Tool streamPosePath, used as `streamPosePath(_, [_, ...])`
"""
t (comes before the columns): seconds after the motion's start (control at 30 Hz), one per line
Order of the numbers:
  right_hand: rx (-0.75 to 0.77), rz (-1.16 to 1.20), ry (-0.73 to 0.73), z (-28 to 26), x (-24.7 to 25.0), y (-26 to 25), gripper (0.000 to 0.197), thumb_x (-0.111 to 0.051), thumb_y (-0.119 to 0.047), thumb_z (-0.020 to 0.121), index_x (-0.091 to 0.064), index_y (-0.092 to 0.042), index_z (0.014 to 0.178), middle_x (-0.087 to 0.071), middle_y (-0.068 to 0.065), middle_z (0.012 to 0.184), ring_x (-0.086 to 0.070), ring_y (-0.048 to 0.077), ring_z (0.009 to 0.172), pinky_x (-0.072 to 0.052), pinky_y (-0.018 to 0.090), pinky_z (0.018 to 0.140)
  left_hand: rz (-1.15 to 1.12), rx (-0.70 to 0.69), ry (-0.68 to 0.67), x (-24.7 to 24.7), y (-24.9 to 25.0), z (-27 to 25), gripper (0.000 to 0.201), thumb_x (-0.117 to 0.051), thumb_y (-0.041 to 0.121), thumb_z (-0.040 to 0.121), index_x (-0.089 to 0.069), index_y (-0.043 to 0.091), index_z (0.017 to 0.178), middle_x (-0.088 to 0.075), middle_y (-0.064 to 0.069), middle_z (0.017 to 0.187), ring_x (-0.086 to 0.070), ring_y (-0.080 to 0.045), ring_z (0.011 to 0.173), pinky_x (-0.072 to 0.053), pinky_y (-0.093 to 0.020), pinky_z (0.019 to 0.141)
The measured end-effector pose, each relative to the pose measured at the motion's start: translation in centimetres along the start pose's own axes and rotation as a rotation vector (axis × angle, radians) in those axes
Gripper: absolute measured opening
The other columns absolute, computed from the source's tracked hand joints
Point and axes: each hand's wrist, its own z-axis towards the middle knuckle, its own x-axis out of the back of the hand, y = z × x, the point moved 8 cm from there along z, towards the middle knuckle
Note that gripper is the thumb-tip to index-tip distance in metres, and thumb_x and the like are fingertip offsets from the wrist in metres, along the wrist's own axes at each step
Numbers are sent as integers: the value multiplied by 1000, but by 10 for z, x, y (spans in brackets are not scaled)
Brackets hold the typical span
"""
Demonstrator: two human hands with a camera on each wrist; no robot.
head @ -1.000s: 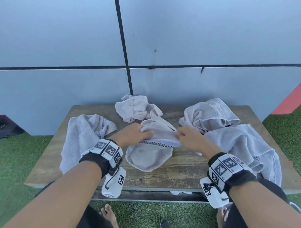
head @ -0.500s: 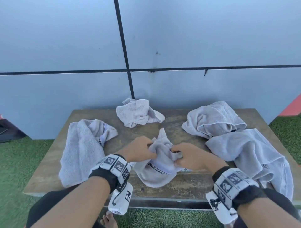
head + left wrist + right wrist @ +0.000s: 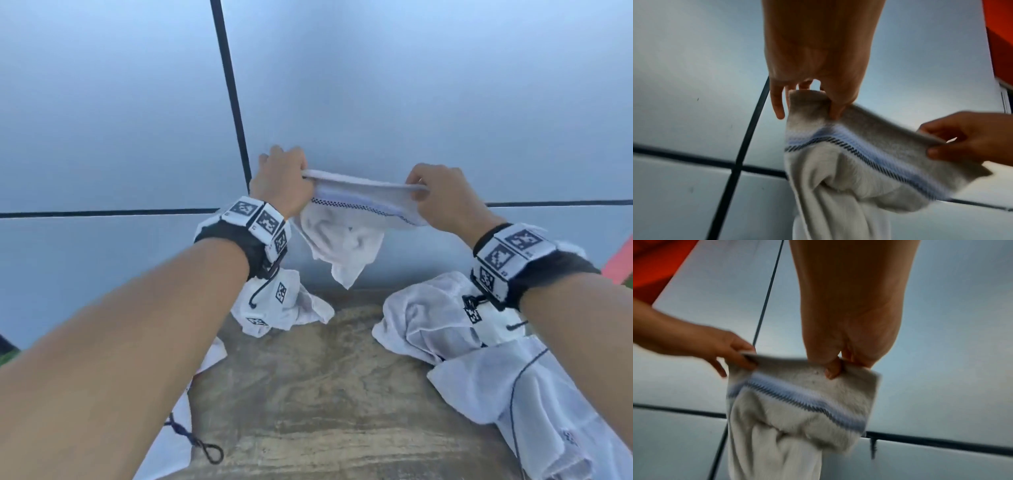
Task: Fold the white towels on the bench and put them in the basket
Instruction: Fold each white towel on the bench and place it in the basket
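A small white towel [image 3: 346, 236] with a dark checked stripe hangs in the air above the wooden bench [image 3: 325, 394], in front of the grey wall. My left hand [image 3: 291, 178] pinches its upper left corner and my right hand [image 3: 428, 192] pinches the upper right corner, with the top edge stretched between them. The wrist views show the same towel [image 3: 849, 162] [image 3: 797, 402] with its blue and dark stripe, thumb and fingers of each hand [image 3: 830, 104] [image 3: 836, 366] clamped on the hem. Its lower part droops in folds. No basket is in view.
Other crumpled white towels lie on the bench: one at the back left [image 3: 291, 308], two at the right [image 3: 421, 325] [image 3: 534, 404], one hanging off the left edge [image 3: 178, 421]. A grey panelled wall [image 3: 376, 85] stands right behind the bench.
Both hands have lifted the striped towel off the bench into the air and moved apart, pulling its top edge out straight. The head view has tilted up and closer.
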Motion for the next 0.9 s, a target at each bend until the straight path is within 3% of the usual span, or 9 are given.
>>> streamPosePath(0.1, [-19, -150, 122, 13, 15, 10, 21, -49, -8, 93, -60, -21, 106, -62, 12, 102, -57, 36, 87, -41, 36, 66, 191, 41, 30, 2, -7, 18, 18, -53, 30, 96, -57, 13, 103, -46, -12, 116, -49, -35, 106, -39, -40, 71])
streamPosePath(0.2, [6, -248, 179, 16, 19, 11, 19, -49, -14, 98, -64, -19, 109, -63, 10, 102, -53, 32, 85, -40, 36, 67, 313, 13, -13, -8, -8, 19, 16, -49, 28, 99, -54, 13, 99, -50, -13, 105, -55, -36, 86, -40, -39, 70])
streamPosePath(0.33, [-33, -268, 178, 17, 17, 22, 16, -51, -20, 100, -66, -21, 104, -61, 7, 97, -50, 30, 82, -41, 37, 67, 362, 65, -103, -25, -26, 20, 16, -48, 22, 99, -57, 13, 92, -62, -9, 90, -60, -33, 78, -48, -37, 69])
streamPosePath(0.43, [-104, -233, 149, 17, 17, 29, 15, -56, -31, 100, -70, -24, 99, -63, 7, 99, -53, 32, 83, -40, 36, 70, 12, 245, -216, -36, -37, 20, 26, -41, 24, 97, -61, 7, 95, -70, -18, 88, -71, -38, 70, -62, -45, 69])
streamPosePath(0.53, [-167, -195, 147, 22, 26, 33, 19, -57, -35, 98, -71, -23, 102, -60, 10, 95, -53, 35, 84, -41, 36, 71, -539, 404, -266, -43, -24, 15, 28, -34, 16, 102, -55, 7, 118, -72, -26, 85, -73, -36, 62, -63, -48, 61])
streamPosePath(0.63, [-144, -63, 222, 28, 41, 32, 17, -55, -25, 99, -70, -16, 99, -60, 14, 93, -53, 35, 80, -42, 36, 68, -627, 177, -106, -24, -4, 25, 33, -38, 14, 104, -58, 16, 129, -70, -15, 113, -71, -31, 88, -61, -45, 83])
streamPosePath(0.73, [-66, 25, 283, 24, 45, 32, 16, -52, -9, 96, -68, -9, 94, -56, 14, 95, -53, 34, 77, -42, 35, 65, -518, 54, -108, -22, -8, 22, 24, -44, 14, 102, -65, 13, 113, -65, -11, 97, -62, -26, 79, -51, -38, 71])
streamPosePath(0.8, [-67, -16, 212, 19, 34, 37, 18, -53, -1, 92, -69, -9, 92, -55, 14, 99, -52, 32, 82, -42, 35, 68, -359, 46, -212, -35, -19, 13, 22, -47, 15, 102, -62, 0, 96, -55, -10, 79, -54, -24, 69, -43, -35, 64])
streamPosePath(0.9, [-61, -115, 78, 10, 19, 42, 19, -56, -1, 89, -73, -8, 94, -65, 16, 99, -56, 33, 93, -45, 36, 75, -283, 60, -253, -42, -33, 2, 29, -48, 15, 102, -61, -9, 92, -49, -12, 75, -49, -22, 67, -39, -33, 62])
